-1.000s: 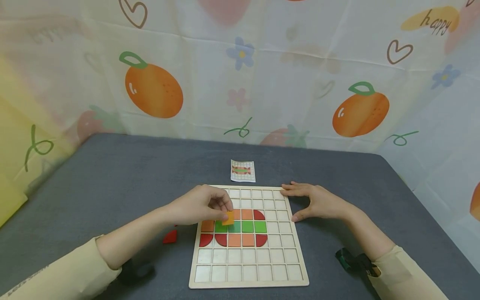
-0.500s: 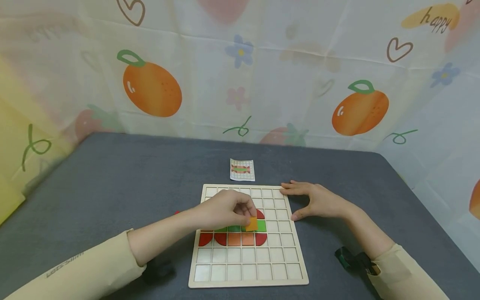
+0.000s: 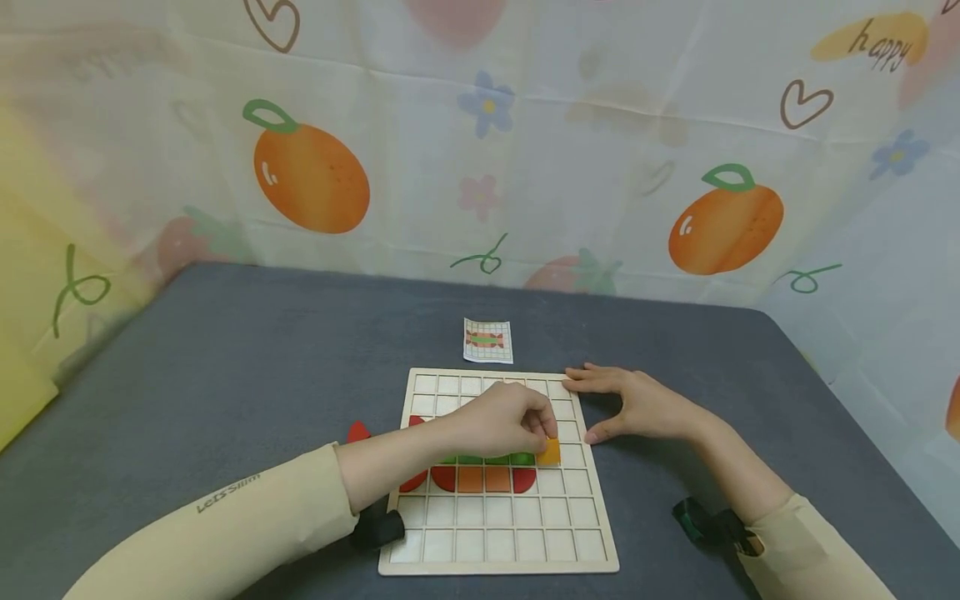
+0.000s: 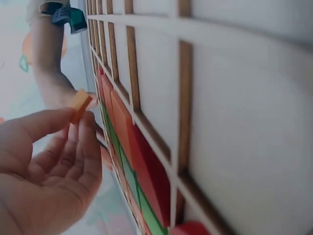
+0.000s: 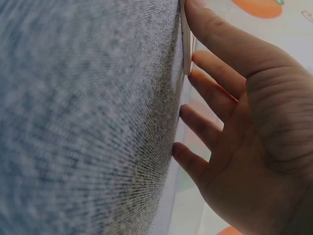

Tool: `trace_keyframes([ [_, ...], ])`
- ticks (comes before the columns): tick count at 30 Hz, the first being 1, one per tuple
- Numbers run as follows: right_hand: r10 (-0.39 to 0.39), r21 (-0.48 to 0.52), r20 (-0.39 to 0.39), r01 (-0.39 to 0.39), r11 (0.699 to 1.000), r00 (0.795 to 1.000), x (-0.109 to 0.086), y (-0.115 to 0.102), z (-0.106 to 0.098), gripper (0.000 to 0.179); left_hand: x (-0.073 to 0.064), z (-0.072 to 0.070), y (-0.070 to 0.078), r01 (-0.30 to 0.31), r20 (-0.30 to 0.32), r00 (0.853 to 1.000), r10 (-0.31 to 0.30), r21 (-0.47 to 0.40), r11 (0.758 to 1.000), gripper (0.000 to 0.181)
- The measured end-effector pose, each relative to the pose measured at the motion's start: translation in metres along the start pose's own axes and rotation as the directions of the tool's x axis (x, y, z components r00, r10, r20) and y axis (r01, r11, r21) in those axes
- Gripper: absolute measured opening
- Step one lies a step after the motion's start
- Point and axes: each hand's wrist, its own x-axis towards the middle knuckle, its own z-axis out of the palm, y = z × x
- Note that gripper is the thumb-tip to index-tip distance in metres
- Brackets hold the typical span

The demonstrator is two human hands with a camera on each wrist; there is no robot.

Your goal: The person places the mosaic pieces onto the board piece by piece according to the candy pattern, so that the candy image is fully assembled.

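Observation:
My left hand (image 3: 517,421) pinches an orange square tile (image 3: 550,452) between thumb and fingertips, over the wooden grid board (image 3: 498,562). In the left wrist view that orange tile (image 4: 80,105) is tilted and raised off the grid. Below it lies a row of green tiles (image 3: 522,459), with salmon tiles (image 3: 483,479) and dark red rounded tiles (image 3: 523,480) in the row nearer me. My forearm hides part of the rows. With fingers spread, my right hand (image 3: 637,404) rests at the board's far right corner and edge, thumb touching the side.
A small printed card (image 3: 487,342) with a candy-like pattern on a grid lies just beyond the board. Left of the board sits a red piece (image 3: 358,432), partly behind the left arm. A patterned curtain (image 3: 420,167) stands behind the dark table (image 3: 285,350).
The left hand has moved right across the board with the orange tile, from over the left columns to just right of the green row. The right hand stays in place.

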Motion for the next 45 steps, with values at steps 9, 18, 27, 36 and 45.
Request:
trace_keyframes([
  [9, -0.010, -0.014, -0.006, 0.010, 1.000, 1.000, 0.002, 0.000, -0.002, 0.082, 0.004, 0.009, -0.006, 0.045, -0.028, 0.999, -0.045, -0.003, 0.999, 0.006],
  [18, -0.005, -0.014, -0.004, 0.005, 1.000, 1.000, 0.003, -0.001, -0.003, 0.082, 0.006, 0.011, -0.009, 0.029, -0.054, 0.998, -0.026, 0.062, 0.998, 0.004],
  [27, -0.007, -0.022, -0.009, 0.006, 1.000, 1.000, 0.003, 0.000, -0.001, 0.083, 0.006, 0.013, -0.007, 0.011, -0.059, 0.998, -0.005, 0.113, 0.994, 0.009],
  [36, -0.005, -0.007, -0.004, 0.004, 1.000, 1.000, 0.001, 0.000, 0.000, 0.082, 0.004, 0.006, -0.002, -0.015, -0.061, 0.998, 0.019, 0.059, 0.998, 0.004],
  [45, 0.004, 0.010, 0.000, -0.004, 1.000, 1.000, 0.000, -0.001, 0.001, 0.081, -0.016, -0.031, 0.018, -0.037, -0.091, 0.995, 0.034, -0.038, 0.999, 0.007],
])
